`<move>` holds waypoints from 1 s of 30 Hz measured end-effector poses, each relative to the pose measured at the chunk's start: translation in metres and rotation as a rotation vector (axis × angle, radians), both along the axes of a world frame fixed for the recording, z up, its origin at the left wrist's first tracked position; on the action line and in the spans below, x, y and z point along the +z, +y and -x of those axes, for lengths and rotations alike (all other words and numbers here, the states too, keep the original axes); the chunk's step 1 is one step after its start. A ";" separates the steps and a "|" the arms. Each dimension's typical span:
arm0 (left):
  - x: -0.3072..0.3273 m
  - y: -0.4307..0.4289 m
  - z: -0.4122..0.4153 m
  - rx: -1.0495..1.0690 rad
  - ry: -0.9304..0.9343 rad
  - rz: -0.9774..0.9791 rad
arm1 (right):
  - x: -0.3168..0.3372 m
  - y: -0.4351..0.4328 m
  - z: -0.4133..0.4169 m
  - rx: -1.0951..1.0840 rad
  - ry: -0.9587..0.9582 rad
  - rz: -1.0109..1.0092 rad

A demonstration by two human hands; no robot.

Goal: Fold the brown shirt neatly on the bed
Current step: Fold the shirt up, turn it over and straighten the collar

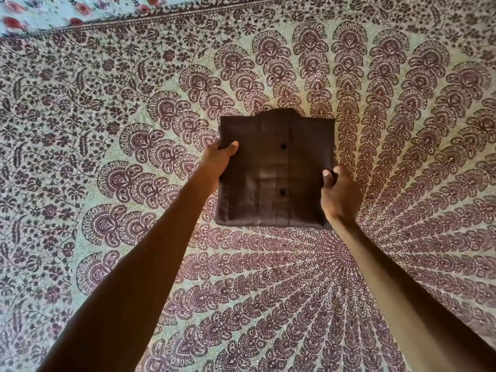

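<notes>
Brown shirt point(271, 167) is folded into a compact, near-square packet, front side up. It sits about mid-bed over the patterned bedspread point(128, 103), just beyond the ctr of the round peacock-feather print. The placket runs down the middle w/ two dark buttons on it, one upper point(283, 146), one lower point(281, 192). A chest pocket point(236, 205) w/ an angled top edge shows at the packet's near L corner. The collar point(281, 113) pokes out as a small bump on the far edge. Fabric is a plain dark brown and smooth, w/ faint crease lines. The sides and near edge are straight and the corners fairly square. L hand point(217, 159) grips the L edge toward the far end, w/ thumb point(233, 146) on top and fingers tucked under. R hand point(338, 191) grips the R edge nearer the person, w/ thumb point(327, 178) pressed on top and fingers curled round the edge. Both forearms reach straight out from the bottom of the view. Can't tell whether the packet rests on the bedspread or is held just above it. Open bedspread lies all round the shirt, w/ wide room to the L, R and near side. The spread's dark border band point(161, 18) runs along the far side. Beyond the band lies a pale cloth w/ red flowers point(40, 12), well apart from the shirt.
</notes>
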State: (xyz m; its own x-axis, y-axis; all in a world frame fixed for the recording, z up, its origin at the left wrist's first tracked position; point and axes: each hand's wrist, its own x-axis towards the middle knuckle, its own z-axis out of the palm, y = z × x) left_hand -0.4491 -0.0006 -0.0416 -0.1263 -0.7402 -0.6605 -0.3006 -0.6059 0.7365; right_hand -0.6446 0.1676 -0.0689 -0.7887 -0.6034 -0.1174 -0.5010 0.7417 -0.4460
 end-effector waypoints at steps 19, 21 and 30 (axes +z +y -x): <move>-0.001 0.000 -0.007 -0.008 0.087 -0.102 | -0.007 0.005 -0.008 -0.056 0.084 0.145; -0.004 -0.001 -0.009 -0.044 0.036 -0.074 | -0.004 0.004 -0.010 -0.060 0.106 0.101; -0.013 0.008 0.002 0.034 -0.350 0.224 | 0.008 -0.014 -0.025 0.417 0.246 -0.048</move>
